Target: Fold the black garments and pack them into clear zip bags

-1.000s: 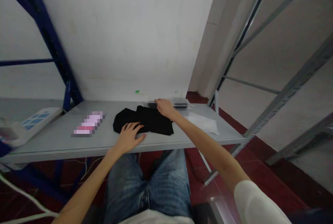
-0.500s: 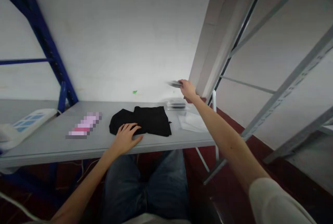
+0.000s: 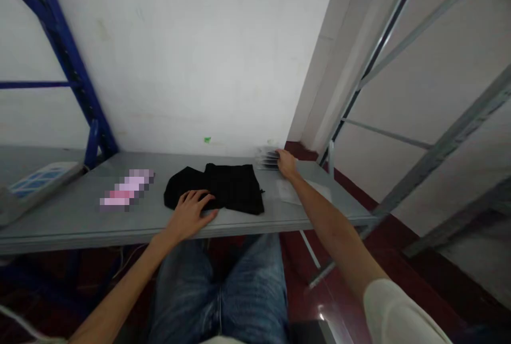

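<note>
Pressing garment, left hand, right hand touching stack

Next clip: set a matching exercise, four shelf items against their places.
1 black folded cloth
2 stack of thin dark packets
3 white power strip with blue switches
4 clear plastic bag

A far left of the grey metal shelf
B at the right hand fingertips, by the wall
C under the left hand
D beneath the right forearm

Pairs: 1-C, 2-B, 3-A, 4-D
</note>
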Tool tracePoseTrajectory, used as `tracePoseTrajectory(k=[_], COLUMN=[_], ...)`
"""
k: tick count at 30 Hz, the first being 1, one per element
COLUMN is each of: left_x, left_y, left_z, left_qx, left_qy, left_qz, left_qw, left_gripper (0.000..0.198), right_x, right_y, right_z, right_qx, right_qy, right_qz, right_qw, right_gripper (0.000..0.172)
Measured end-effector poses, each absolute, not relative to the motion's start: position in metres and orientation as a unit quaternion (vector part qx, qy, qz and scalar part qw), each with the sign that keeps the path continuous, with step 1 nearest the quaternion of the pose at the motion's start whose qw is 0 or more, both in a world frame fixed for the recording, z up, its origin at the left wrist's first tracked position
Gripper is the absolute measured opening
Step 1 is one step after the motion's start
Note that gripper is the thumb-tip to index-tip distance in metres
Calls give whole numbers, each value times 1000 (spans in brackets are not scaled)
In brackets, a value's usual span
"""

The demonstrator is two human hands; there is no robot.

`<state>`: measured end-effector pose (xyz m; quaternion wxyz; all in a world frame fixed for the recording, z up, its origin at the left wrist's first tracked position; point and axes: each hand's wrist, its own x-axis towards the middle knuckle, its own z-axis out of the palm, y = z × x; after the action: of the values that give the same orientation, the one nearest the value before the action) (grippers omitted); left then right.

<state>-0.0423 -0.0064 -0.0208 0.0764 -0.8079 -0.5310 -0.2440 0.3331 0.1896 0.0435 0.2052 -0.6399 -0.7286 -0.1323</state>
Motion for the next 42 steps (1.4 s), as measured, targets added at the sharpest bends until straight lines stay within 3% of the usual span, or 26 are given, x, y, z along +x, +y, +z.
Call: tracePoseTrajectory(k=[10, 13, 16, 21, 28, 33, 42], left_x=[-39, -38, -40, -48, -52, -48, -57], left_y=[21, 70, 120, 161, 169, 169, 160], left_z=[5, 18, 22, 10, 0, 3, 16], left_qx=[-758, -723, -707, -706, -718, -721, -682], left_qy=[-547, -585, -639, -672, -651, -631, -601], left_qz=[-346, -362, -297, -217, -242, -287, -404], left_qw=[82, 65, 48, 53, 40, -3, -100], left_gripper=[32, 28, 37, 37, 23, 19, 30], right_x=[293, 262, 237, 224, 225, 225, 229], right_y=[164, 160, 166, 183, 188, 183, 156], right_z=[57, 51, 40, 20, 16, 18, 38], right_qx=[-587, -536, -504, -511, -531, -545, -552], right_qy=[-762, -816, -848, -849, -834, -828, -821], right_qz=[-152, -145, -144, -131, -138, -123, -127], right_qw=[225, 161, 76, 36, 54, 52, 76], right_gripper=[46, 44, 43, 36, 43, 39, 33])
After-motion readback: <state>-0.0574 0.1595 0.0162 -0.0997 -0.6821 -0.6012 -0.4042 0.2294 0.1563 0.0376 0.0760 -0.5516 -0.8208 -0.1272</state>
